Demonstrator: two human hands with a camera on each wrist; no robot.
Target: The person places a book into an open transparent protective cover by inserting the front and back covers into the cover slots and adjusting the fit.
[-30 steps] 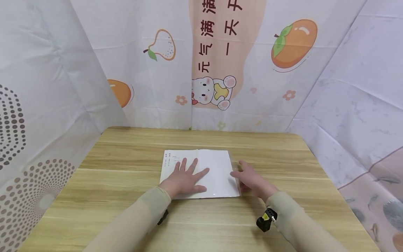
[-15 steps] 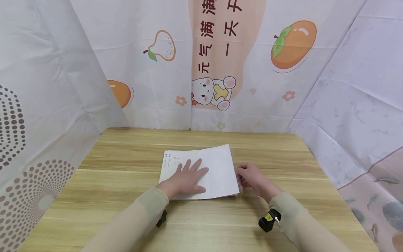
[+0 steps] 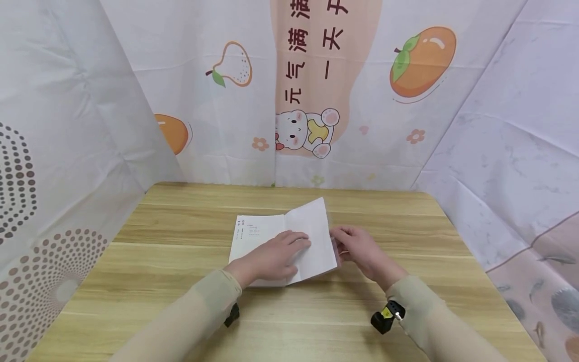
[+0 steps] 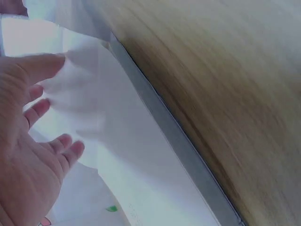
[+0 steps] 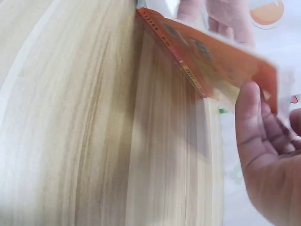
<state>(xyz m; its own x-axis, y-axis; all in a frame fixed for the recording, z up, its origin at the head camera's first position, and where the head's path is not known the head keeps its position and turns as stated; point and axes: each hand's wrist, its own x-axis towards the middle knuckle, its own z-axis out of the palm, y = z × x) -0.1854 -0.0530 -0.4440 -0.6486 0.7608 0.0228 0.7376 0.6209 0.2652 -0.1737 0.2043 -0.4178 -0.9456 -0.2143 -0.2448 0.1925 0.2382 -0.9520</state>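
An open book [image 3: 258,226] lies on the wooden table, a few lines of print on its left page. Its right side slants up off the table, a blank white leaf [image 3: 316,216] facing up. My right hand [image 3: 362,249] pinches the outer edge of this raised side between thumb and fingers. From below, the right wrist view shows its orange cover [image 5: 230,59] with a clear plastic sleeve. My left hand [image 3: 273,256] is over the middle of the book, fingers relaxed and slightly bent; the left wrist view shows the fingertips close above the white page [image 4: 136,150].
The wooden table [image 3: 181,301] reaches back to a white printed curtain [image 3: 226,125]. More patterned cloth hangs at the left [image 3: 68,151] and right [image 3: 520,151]. A small black camera [image 3: 384,317] is strapped under the right wrist.
The right hand has taken hold of the book's right edge and lifted it up and leftward. The left hand's spread fingers have drawn together and shifted slightly right.
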